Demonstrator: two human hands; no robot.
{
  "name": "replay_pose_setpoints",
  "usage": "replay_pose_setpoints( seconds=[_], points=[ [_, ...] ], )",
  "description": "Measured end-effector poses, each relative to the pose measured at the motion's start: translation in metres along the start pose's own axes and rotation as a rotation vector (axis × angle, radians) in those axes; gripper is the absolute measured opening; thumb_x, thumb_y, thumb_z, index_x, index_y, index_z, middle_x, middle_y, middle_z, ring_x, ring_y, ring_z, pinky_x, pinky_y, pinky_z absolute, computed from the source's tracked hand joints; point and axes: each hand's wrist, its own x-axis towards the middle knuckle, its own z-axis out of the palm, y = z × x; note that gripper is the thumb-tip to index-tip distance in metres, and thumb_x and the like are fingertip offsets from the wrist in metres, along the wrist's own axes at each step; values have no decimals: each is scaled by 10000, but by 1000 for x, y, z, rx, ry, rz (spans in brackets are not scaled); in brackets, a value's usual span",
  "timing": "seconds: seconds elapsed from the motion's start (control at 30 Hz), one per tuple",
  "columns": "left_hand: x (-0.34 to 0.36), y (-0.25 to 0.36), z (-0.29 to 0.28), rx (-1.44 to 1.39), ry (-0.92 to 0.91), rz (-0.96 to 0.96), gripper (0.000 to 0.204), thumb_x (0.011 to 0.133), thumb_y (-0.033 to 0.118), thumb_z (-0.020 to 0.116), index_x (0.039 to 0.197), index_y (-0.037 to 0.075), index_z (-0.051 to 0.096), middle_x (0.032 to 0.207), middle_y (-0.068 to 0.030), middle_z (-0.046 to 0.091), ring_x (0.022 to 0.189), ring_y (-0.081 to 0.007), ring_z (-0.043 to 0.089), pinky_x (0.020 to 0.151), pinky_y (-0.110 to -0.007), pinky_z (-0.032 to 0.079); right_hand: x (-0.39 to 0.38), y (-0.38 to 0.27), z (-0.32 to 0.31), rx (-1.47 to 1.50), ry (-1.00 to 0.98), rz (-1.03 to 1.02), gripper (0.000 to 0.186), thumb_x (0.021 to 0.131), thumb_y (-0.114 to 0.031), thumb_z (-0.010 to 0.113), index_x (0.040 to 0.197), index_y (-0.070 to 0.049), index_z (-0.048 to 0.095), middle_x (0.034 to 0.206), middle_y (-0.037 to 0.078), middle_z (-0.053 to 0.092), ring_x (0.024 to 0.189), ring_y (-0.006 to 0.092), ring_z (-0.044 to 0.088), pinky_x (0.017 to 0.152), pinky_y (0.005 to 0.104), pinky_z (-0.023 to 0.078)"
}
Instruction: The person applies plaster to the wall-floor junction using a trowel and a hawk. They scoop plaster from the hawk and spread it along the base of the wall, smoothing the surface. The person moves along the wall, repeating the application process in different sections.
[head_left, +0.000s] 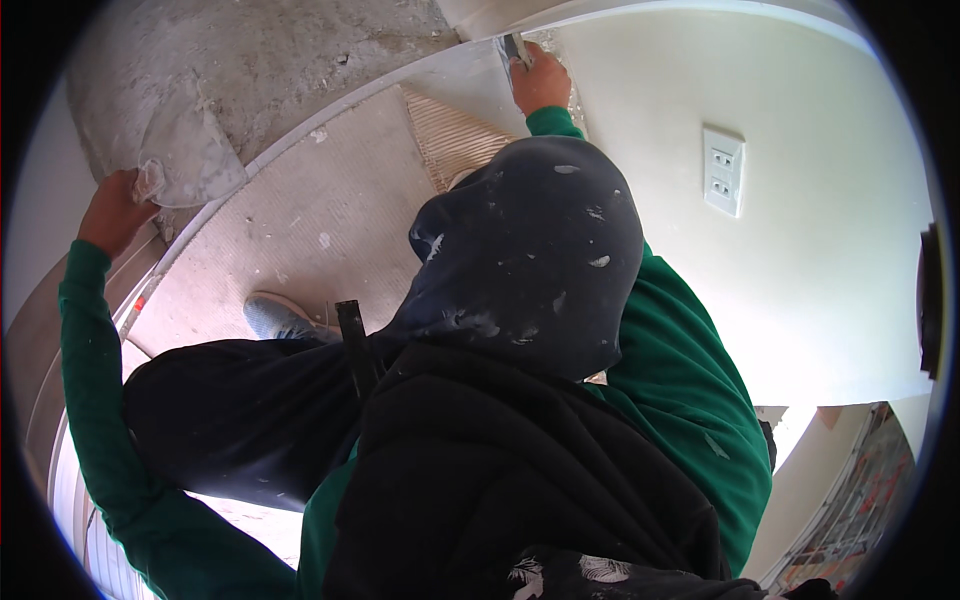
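At the far left, my left hand (115,210) is closed on the edge of a translucent, whitish plastic piece (195,150) with white smears on it. Its exact kind does not show. My right hand (543,82) reaches to the top of the view and grips a putty knife (513,48), seen only in part. The knife is close to the foot of the pale wall (640,110), where a strip is rough and speckled. Whether its blade touches the wall I cannot tell.
Ribbed cardboard (455,135) lies on the dusty floor covering (300,210) by my knee. A curved pale edge borders rough concrete (300,60). An outlet (723,170) sits on the wall. My shoe (280,315) and a dark upright strap or bar (355,345) are nearby.
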Motion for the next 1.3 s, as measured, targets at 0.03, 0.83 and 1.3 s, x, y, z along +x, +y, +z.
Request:
replay_pose_setpoints(
  seconds=[0.03,0.83,1.3],
  points=[
    [-3,2,-1,7,13,1,529,748,284,723,1120,-65,586,1097,-261,590,1031,-410,563,942,-423,427,1,0,1,1,0,-3,380,820,-281,635,1168,-127,632,973,163,648,889,374,639,810,490,490],
    [-3,-12,5,-46,76,28,503,757,250,710,1143,-44,575,1099,-252,581,1027,-406,557,936,-422,425,0,-7,8,-72,70,49,351,808,-253,614,1148,-169,647,968,152,638,865,364,644,789,494,491],
    [-1,-4,4,-31,49,14,498,750,282,720,1099,-53,602,1076,-257,597,1013,-410,570,931,-424,431,-7,-6,-10,-4,-12,7,393,813,-321,628,1161,-139,649,982,151,660,900,361,640,832,473,463]
  ],
)
